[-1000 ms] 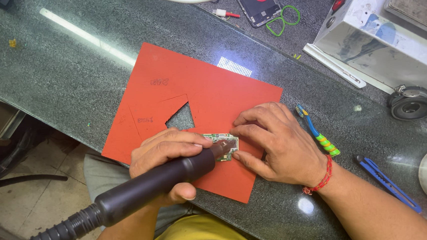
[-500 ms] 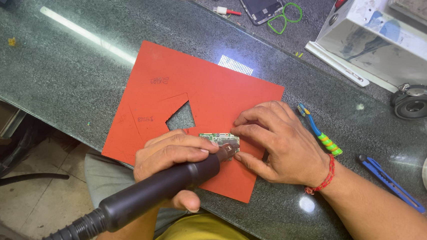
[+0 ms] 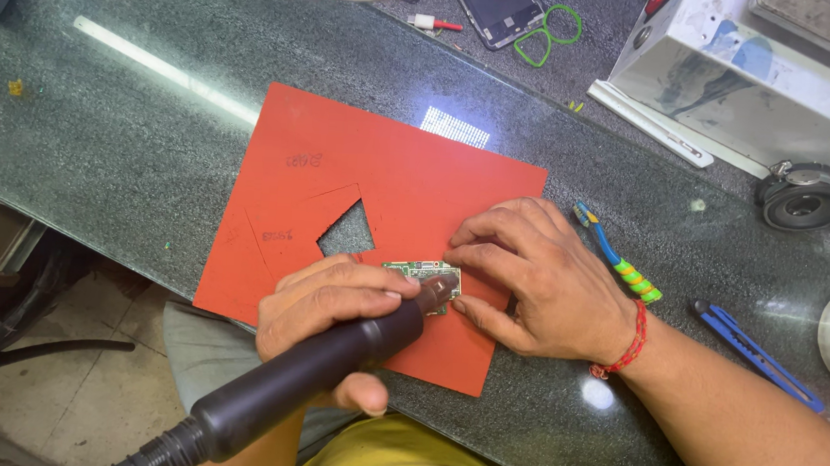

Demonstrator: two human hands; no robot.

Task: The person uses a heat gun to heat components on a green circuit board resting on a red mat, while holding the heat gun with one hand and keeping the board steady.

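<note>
Lying flat on the red mat (image 3: 381,163), a small green circuit board (image 3: 419,270) is pinned at its right edge by the right hand (image 3: 538,281), fingertips pressed down, likely to keep it from sliding. The left hand (image 3: 327,305) has its grip wrapped around a black hot-air handpiece (image 3: 308,372), nozzle at the board. Beside the mat on the dark tabletop (image 3: 101,133) lie a toothbrush (image 3: 617,262) and a blue cutter (image 3: 757,354).

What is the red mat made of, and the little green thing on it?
The red mat looks like matte rubber or silicone: flat, dull, with a cleanly cut hole. The little green board looks like a circuit board, probably rigid laminate, with small shiny metal parts.
</note>
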